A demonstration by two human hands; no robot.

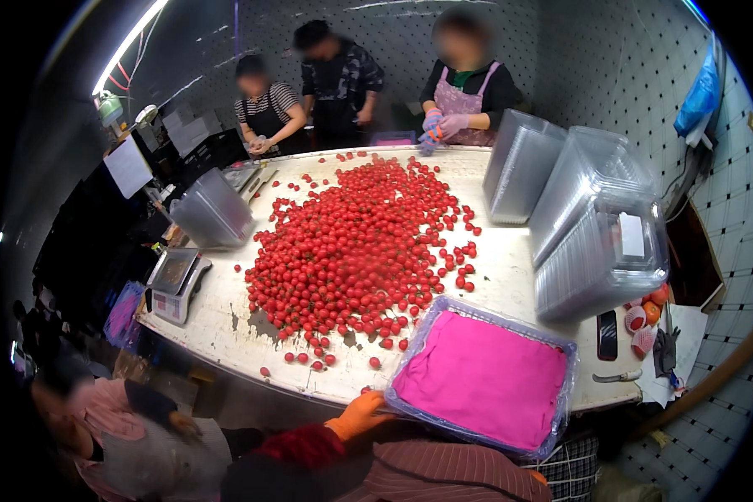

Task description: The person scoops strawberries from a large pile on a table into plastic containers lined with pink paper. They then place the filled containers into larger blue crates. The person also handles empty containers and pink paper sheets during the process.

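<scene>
My left hand, in an orange glove, grips the left corner of a purple plastic basket at the near edge of the table. A pink cloth lines the basket, and clear film shows along its rim. Of my right hand, only a bit of orange glove shows below the basket's right side; what its fingers do is hidden. Beyond the basket a large heap of red cherry tomatoes spreads over the white tabletop, with a few loose ones close to my left hand.
Stacked clear plastic containers stand at the right, more at the left near a weighing scale. A phone and a knife lie right of the basket. Several people stand around, one in a pink apron across the table.
</scene>
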